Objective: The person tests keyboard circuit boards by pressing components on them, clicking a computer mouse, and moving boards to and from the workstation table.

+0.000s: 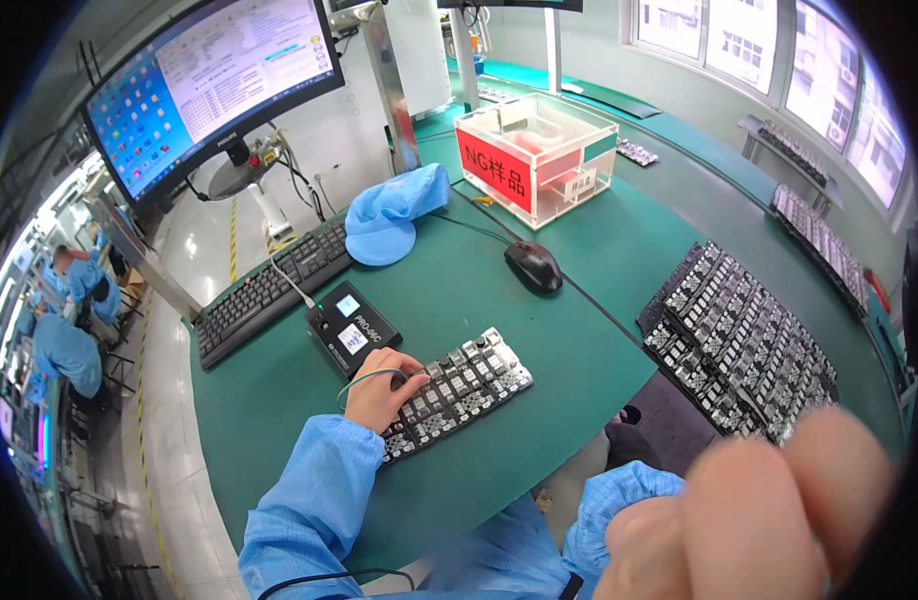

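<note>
My left hand (381, 388), with a green cord at the wrist, rests on the left end of a tray of small electronic parts (454, 395). Its fingers are curled round a small dark thing that I cannot make out. Just above that hand is a black box marked PRO-06C (355, 327), with a cable plugged in. My right hand (749, 510) is large and blurred at the lower right, close to the camera, and whatever it may hold is hidden. Beyond it, larger trays full of parts (739, 335) lie on the right.
A keyboard (274, 290), a blue cap (389, 215), a black mouse (533, 268) and a clear box with a red label (539, 160) stand on the green table (479, 490). A monitor (214, 90) is at the upper left. People in blue (67, 350) are at the far left.
</note>
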`<state>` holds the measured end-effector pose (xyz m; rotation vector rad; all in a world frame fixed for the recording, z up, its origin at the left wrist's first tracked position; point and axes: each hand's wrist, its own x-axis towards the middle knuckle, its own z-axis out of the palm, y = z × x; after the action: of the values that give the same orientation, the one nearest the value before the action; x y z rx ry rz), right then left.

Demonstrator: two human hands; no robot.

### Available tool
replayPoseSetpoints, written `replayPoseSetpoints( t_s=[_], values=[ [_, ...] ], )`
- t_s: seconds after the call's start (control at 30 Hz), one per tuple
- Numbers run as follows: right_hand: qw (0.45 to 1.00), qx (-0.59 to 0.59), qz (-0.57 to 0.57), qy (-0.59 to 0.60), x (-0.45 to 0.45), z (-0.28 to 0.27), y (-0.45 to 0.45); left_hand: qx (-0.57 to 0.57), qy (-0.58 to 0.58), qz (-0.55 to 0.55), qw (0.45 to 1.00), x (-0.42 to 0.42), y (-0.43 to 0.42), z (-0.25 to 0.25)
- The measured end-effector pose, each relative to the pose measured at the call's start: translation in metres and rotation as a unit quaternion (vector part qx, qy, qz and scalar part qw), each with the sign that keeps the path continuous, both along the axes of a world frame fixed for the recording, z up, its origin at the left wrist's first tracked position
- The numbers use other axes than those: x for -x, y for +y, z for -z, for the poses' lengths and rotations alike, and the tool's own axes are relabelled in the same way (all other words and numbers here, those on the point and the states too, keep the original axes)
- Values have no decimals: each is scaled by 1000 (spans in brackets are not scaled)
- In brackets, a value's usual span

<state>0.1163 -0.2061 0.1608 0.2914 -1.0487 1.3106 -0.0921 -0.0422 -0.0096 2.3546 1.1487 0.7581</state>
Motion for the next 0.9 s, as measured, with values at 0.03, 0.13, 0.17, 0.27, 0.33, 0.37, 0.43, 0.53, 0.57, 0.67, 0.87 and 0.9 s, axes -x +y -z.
replayPoseSetpoints(
  t_s=[0.03,0.13,0.17,0.27,0.33,0.37,0.43,0.53,0.57,0.67,0.87,0.9],
  values=[
    [1000,-2,-1,-2,-1,-1,0,-12,9,4,1000,0,0,-1],
    [1000,-1,0,-3,-1,-1,-1,5,13,-4,1000,0,-1,1],
    [1000,-3,1,-4,-1,-2,-1,10,15,-8,1000,0,0,0],
    [1000,-22,3,-15,-3,-8,3,6,0,-5,1000,0,-2,-2],
    [999,-37,7,-24,-7,-13,4,2,1,6,1000,1,-1,-2],
    [999,-42,9,-27,-8,-15,5,0,8,2,1000,1,-2,-4],
    [998,-47,15,-29,-10,-17,4,-8,-2,5,1000,2,1,3],
    [997,-68,16,-33,-12,-23,9,-33,33,-10,999,0,-2,0],
    [997,-72,13,-34,-11,-24,9,4,-1,4,1000,2,-3,-4],
    [996,-78,6,-33,-9,-26,10,2,-15,2,1000,1,1,-2],
    [993,-104,26,-58,-25,-35,6,5,0,13,1000,2,2,2],
    [992,-106,26,-58,-24,-37,5,3,0,12,1000,-1,3,1]
  ],
)
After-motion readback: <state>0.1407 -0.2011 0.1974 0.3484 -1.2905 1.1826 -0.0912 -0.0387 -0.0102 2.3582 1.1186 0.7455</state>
